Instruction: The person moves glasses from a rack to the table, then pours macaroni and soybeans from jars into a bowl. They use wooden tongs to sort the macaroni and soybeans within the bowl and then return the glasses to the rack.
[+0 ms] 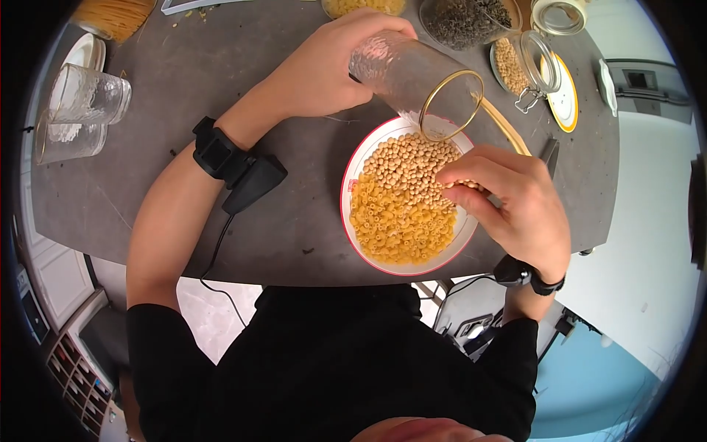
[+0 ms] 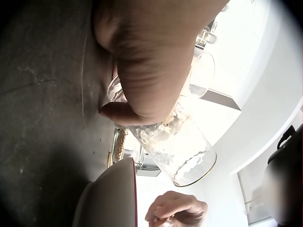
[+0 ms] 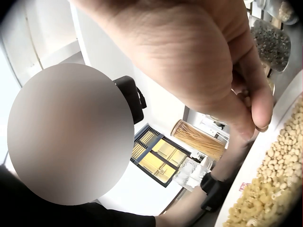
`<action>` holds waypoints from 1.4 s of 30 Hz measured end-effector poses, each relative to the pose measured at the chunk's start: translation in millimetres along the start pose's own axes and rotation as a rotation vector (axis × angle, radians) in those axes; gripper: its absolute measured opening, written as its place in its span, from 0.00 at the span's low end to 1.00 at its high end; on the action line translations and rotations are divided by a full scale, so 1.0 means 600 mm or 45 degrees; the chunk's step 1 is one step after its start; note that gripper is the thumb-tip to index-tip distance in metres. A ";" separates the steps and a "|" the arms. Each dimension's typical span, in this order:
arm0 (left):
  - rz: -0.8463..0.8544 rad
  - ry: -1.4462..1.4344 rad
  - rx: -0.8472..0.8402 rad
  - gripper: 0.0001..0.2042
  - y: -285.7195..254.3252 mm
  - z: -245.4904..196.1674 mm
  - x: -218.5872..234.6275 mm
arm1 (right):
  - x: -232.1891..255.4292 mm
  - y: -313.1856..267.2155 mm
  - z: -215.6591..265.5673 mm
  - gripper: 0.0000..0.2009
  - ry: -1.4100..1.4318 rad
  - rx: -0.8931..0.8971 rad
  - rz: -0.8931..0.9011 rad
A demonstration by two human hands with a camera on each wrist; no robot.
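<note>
My left hand grips a clear textured glass with a gold rim, tilted with its mouth toward the bowl. My right hand pinches several pale beans over the right side of a white bowl with a red rim. In the bowl, pale round beans lie at the far side and yellow macaroni at the near side. In the left wrist view the glass looks empty, and the right hand is below its mouth. Bean-holding fingertips show in the right wrist view.
Two clear glasses lie at the left, near a container of spaghetti. At the back right are a container of dark dried pieces, a clip-lid jar of beans and a yellow-rimmed plate. Wooden sticks lie behind the right hand.
</note>
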State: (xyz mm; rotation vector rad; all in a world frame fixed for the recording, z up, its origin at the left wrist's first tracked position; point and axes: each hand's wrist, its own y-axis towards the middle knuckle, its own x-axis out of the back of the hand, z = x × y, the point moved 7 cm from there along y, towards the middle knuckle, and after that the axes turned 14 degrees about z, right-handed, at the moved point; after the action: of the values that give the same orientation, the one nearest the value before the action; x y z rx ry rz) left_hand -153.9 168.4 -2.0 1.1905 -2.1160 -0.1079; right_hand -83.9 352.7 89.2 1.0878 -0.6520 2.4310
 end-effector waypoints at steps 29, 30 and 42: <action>0.027 -0.161 0.092 0.32 -0.003 0.009 -0.002 | 0.052 0.059 0.055 0.07 -0.544 0.166 -0.623; 0.032 -0.160 0.088 0.32 -0.001 0.009 -0.003 | 0.050 0.057 0.060 0.08 -0.594 0.267 -0.645; 0.061 -0.146 0.099 0.32 0.000 0.010 -0.004 | -0.031 -0.023 -0.021 0.19 -0.367 -0.183 -0.071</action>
State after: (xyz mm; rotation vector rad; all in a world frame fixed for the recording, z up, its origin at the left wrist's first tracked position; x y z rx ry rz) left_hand -156.7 168.6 -7.9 1.2035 -2.2657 -0.0745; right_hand -72.5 368.1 70.6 1.3890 -0.8595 2.1621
